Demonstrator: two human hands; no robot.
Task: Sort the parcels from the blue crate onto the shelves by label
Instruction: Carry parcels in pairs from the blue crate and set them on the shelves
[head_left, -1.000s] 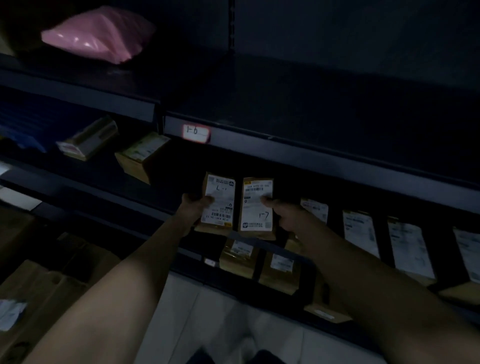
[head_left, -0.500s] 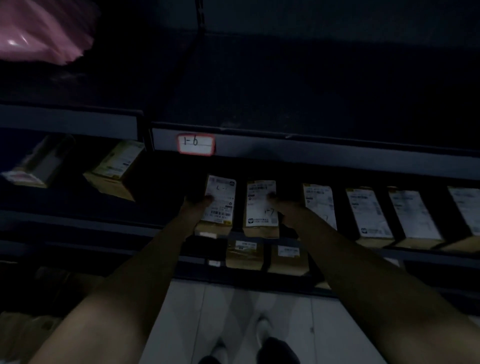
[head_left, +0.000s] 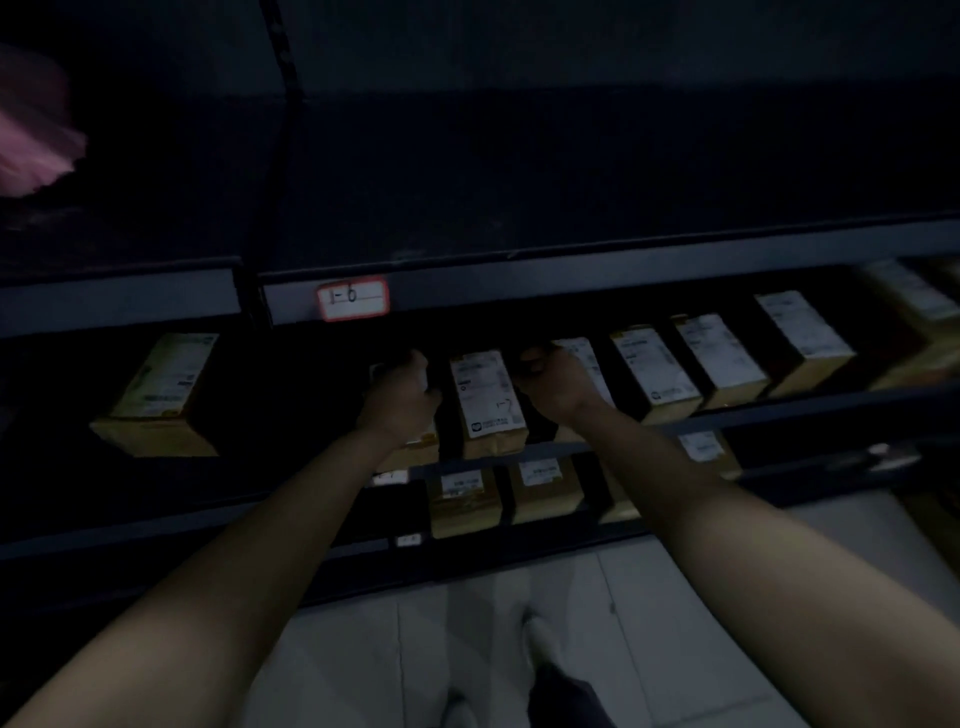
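Nearby, L hand (head_left: 400, 389) grips parcel (head_left: 413, 451) — labelled boxes (head_left: 722, 358) rt, pink bag (head_left: 31, 140) upper-left.

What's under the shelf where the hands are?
A lower shelf holding brown parcels with white labels: two show plainly, a third parcel peeks out beside the right arm. The arm covers whatever lies between them, and the shelf's dark back cannot be seen.
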